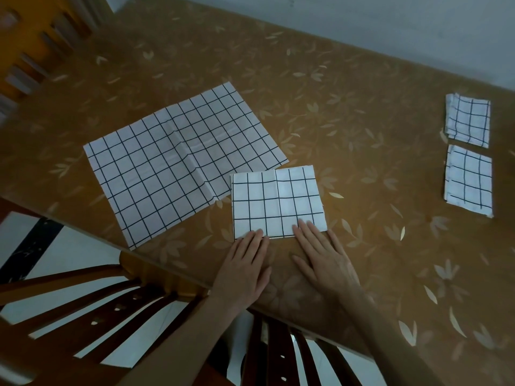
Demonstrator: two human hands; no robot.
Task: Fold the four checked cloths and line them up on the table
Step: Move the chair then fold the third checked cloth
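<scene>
A person's two bare hands lie flat on a table (pixel 362 162) covered in a tan, leaf-patterned cloth, seen from above at the lower centre of the frame. The left hand (pixel 242 271) rests palm down with fingers straight and together, its fingertips touching the near edge of a folded checked cloth (pixel 277 201); it grips nothing. The right hand (pixel 326 263) lies just beside it, fingers straight and slightly spread, its fingertips pressing the same cloth's near right corner, likewise holding nothing. That folded cloth, a white square crossed by dark lines, sits in the middle of the frame near the table's front edge, its upper left corner overlapping the near right part of a larger checked cloth (pixel 172 162). The larger cloth lies spread open and flat to the left of centre, a crease running through its middle. At the right edge of the frame, well apart from the hands, two smaller folded cloths lie one behind the other: the nearer folded cloth (pixel 469 181) and, just beyond it with a narrow gap between, the farther folded cloth (pixel 468 121). Curved slats of a wooden chair (pixel 111 310) show at the lower left, below the table's edge.
</scene>
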